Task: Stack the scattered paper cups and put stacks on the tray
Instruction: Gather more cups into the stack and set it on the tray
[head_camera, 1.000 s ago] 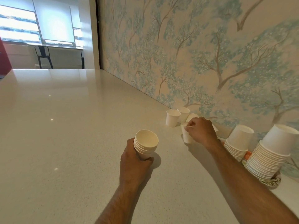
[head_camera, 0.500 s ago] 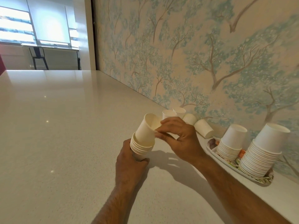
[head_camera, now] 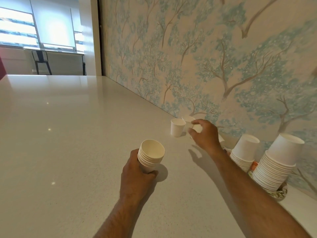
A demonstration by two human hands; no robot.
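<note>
Matt paper cups (head_camera: 177,127), glossy countertop (head_camera: 68,134)

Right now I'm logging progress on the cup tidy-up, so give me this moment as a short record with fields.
left hand: grips nested cup stack, mouth up, on the counter
right hand: fingers spread, reaching at loose cups by the wall
upright loose cup: untouched
tray: holds two upside-down stacks, short and tall

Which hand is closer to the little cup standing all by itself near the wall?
The right hand. It reaches out just beside the lone upright cup, without touching it. The left hand is nearer the person, gripping the cup stack.
</note>
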